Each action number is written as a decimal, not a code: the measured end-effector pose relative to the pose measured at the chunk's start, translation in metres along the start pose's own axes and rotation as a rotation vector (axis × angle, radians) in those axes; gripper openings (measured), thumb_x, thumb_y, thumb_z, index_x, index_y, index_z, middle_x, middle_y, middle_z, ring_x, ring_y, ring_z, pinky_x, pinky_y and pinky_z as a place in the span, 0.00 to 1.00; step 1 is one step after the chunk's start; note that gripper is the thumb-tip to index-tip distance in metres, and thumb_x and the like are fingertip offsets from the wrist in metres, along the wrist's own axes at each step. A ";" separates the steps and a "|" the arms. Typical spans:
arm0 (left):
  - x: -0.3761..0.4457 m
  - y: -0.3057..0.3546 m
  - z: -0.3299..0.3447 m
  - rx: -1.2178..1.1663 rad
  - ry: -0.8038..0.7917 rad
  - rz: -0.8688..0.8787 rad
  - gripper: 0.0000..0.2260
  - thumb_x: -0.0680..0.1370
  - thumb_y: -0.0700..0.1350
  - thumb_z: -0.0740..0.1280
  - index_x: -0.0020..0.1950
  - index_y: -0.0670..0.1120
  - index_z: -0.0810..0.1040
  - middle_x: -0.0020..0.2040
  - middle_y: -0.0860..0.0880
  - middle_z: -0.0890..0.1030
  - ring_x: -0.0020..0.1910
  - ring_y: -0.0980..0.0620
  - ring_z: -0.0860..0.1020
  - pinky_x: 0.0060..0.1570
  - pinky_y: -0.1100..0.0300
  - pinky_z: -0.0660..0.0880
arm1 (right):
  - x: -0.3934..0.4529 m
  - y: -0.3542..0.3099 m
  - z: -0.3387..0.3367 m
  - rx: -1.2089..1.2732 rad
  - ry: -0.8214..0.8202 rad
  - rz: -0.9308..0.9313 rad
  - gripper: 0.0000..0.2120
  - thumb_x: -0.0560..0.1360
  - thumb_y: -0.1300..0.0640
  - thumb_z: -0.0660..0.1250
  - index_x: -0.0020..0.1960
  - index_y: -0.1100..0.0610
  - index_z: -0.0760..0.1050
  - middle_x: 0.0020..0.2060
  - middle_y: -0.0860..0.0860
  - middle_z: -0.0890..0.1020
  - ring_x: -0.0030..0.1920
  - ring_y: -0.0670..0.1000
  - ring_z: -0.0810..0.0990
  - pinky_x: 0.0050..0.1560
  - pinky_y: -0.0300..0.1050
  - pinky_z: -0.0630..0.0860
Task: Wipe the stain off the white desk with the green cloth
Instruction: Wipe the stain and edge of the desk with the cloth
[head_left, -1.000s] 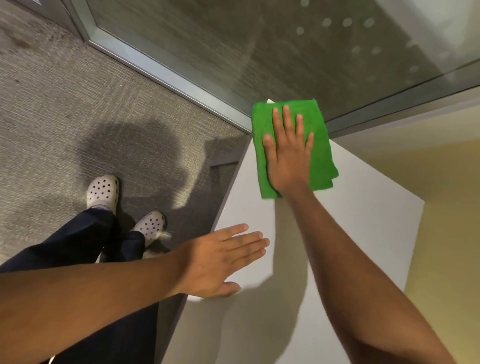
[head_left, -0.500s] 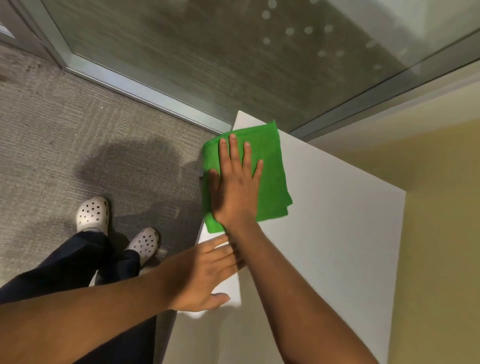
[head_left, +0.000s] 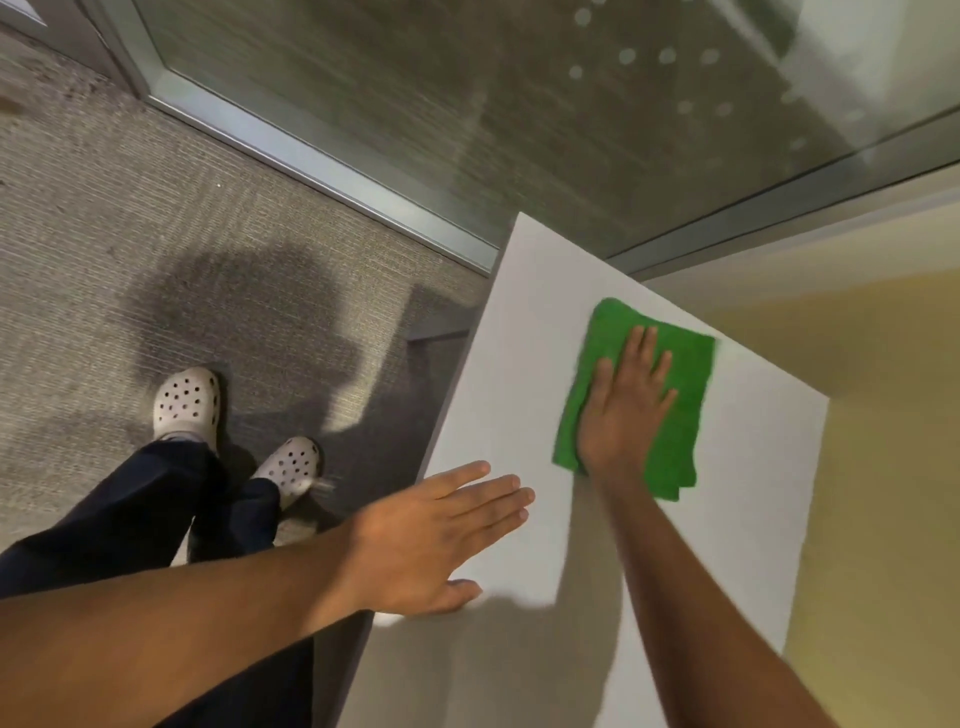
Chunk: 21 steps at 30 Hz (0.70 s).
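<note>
both my arms reach in from the bottom of the view, over a grey carpet (head_left: 208, 249) that fills the left side. a glass wall (head_left: 519, 104) with a metal frame runs across the top, and a yellow wall (head_left: 872, 467) closes off the right. the white desk (head_left: 519, 364) slants between them, its far corner up against the frame of the glass, its left edge hanging over the carpet. my legs in dark trousers (head_left: 145, 509) come in from the lower left, ending in two pale clogs (head_left: 187, 405) planted on the carpet just beside the desk.

the cloth (head_left: 670, 431) lies folded on the desk toward its right edge, near the far end, well apart from the left edge. my right hand (head_left: 623, 410) lies flat on top of it, palm down, fingers spread and straight, pressing it to the surface rather than gripping it. my left hand (head_left: 441, 540) is open too, fingers straight and close together, at the desk's left edge with the thumb side touching the top. the two hands are apart, with bare desk between them. i can make out no stain on the white surface around the cloth; its edges are blurred.
</note>
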<state>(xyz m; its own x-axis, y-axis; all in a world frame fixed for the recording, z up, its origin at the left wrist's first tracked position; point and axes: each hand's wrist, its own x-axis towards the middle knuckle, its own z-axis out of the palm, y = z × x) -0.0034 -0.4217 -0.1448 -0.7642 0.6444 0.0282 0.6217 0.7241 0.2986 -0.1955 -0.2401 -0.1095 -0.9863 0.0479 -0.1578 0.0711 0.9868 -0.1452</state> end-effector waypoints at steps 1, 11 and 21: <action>0.000 0.001 0.000 -0.003 -0.002 0.000 0.38 0.86 0.65 0.48 0.87 0.43 0.41 0.87 0.45 0.41 0.86 0.46 0.37 0.81 0.44 0.30 | -0.016 -0.014 0.007 -0.023 -0.015 -0.076 0.30 0.88 0.43 0.44 0.87 0.50 0.47 0.87 0.49 0.49 0.87 0.58 0.45 0.84 0.69 0.45; -0.001 -0.001 0.000 0.029 -0.066 0.006 0.38 0.86 0.66 0.48 0.87 0.43 0.43 0.88 0.44 0.43 0.86 0.45 0.36 0.81 0.44 0.29 | 0.059 -0.114 0.011 -0.016 -0.014 -0.374 0.29 0.88 0.41 0.49 0.87 0.47 0.53 0.87 0.46 0.55 0.87 0.57 0.50 0.84 0.69 0.48; 0.002 -0.005 -0.008 0.063 -0.083 0.031 0.36 0.85 0.64 0.53 0.86 0.43 0.55 0.85 0.46 0.54 0.87 0.46 0.54 0.83 0.42 0.36 | -0.026 -0.086 0.024 -0.025 -0.066 -0.390 0.36 0.85 0.33 0.48 0.87 0.48 0.46 0.87 0.46 0.47 0.87 0.53 0.41 0.85 0.66 0.42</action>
<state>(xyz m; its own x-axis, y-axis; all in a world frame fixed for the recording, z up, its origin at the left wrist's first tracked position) -0.0094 -0.4256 -0.1385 -0.7295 0.6826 -0.0433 0.6559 0.7161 0.2386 -0.1728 -0.3303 -0.1163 -0.9269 -0.3405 -0.1577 -0.3113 0.9325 -0.1832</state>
